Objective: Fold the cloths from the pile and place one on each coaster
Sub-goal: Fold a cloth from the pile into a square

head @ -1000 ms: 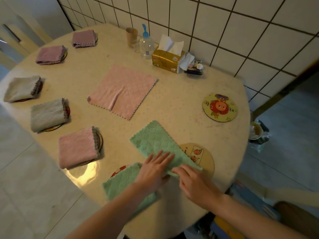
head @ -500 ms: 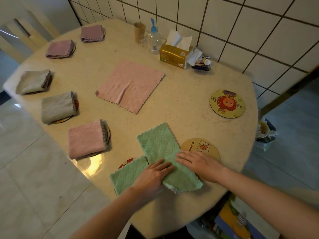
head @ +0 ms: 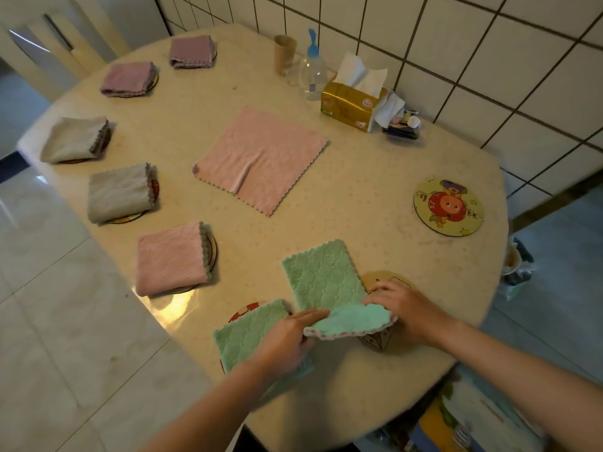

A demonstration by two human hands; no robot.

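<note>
A green cloth [head: 321,278], folded into a strip, lies near the table's front edge. My left hand [head: 287,340] and my right hand [head: 404,308] each pinch a corner of its near end and hold that end lifted off the table. A second green cloth [head: 246,334], folded, lies on a coaster under my left hand. A bare coaster [head: 380,278] shows partly beside my right hand. Another bare coaster [head: 448,207] lies at the right. A flat pink cloth [head: 261,158] lies in the middle of the table.
Five coasters along the left rim carry folded cloths: pink [head: 171,257], two grey [head: 119,192] [head: 76,138], two mauve [head: 127,78] [head: 192,50]. A tissue box [head: 352,104], a spray bottle [head: 312,70] and a cup [head: 285,53] stand by the tiled wall.
Both hands lay flat on the green strip before. Now they pinch its near end and have raised it off the table. The camera has shifted slightly.
</note>
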